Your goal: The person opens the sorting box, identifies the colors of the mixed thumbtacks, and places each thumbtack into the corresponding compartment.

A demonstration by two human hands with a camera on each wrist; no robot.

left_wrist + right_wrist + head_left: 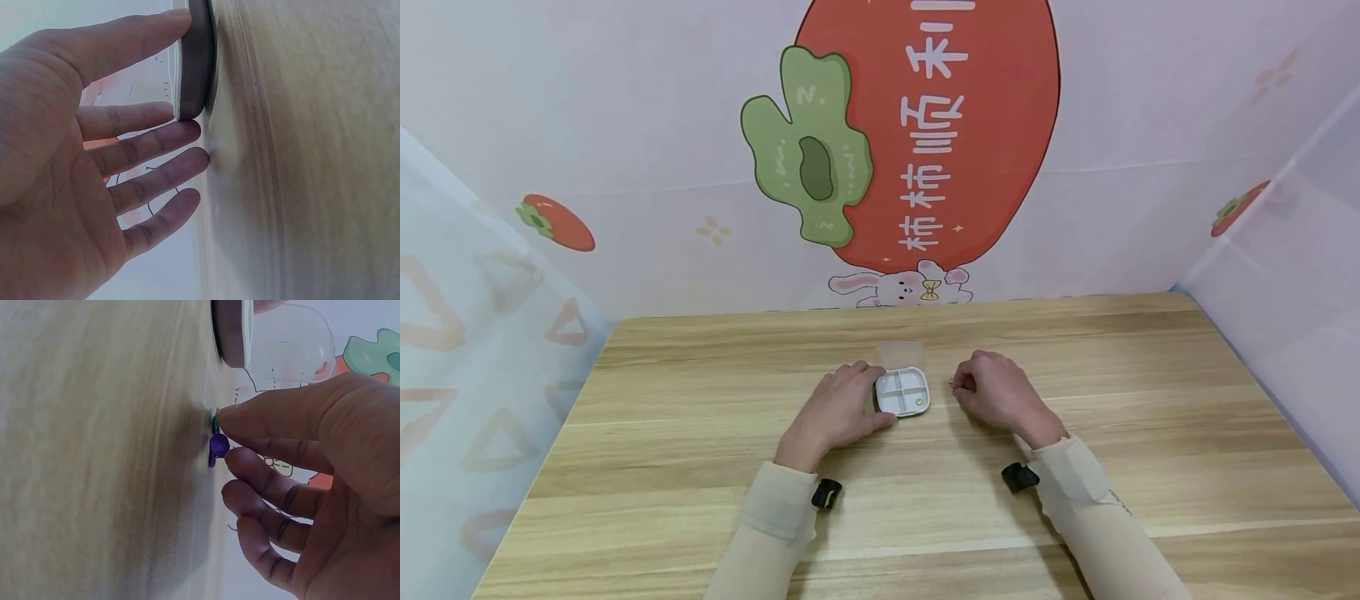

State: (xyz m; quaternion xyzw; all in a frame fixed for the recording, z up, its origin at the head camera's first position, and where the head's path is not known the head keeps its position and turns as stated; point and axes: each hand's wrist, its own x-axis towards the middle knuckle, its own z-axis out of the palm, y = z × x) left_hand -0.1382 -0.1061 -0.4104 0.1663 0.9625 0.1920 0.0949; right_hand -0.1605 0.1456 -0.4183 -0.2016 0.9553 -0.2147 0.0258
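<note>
A white pill box (pixel 901 392) with four compartments and a dark base lies on the table. Its clear lid (pixel 898 353) is swung back at the far side. One small round yellow-green piece (pixel 919 402) sits in the near right compartment. My left hand (pixel 842 406) holds the box from the left, thumb at the near edge and index finger at the far corner. To the right of the box, the thumb and index finger of my right hand (pixel 996 392) pinch a tiny green piece (pixel 216 421). A shiny round purple piece (pixel 219 445) is right beside those fingertips, low by the tabletop.
The wood-grain table (pixel 685 467) runs back to a printed backdrop (pixel 662 125), with cloth walls at both sides. A black wrist device (pixel 827 494) is strapped by the left sleeve, and another black wrist device (pixel 1020 477) is by the right.
</note>
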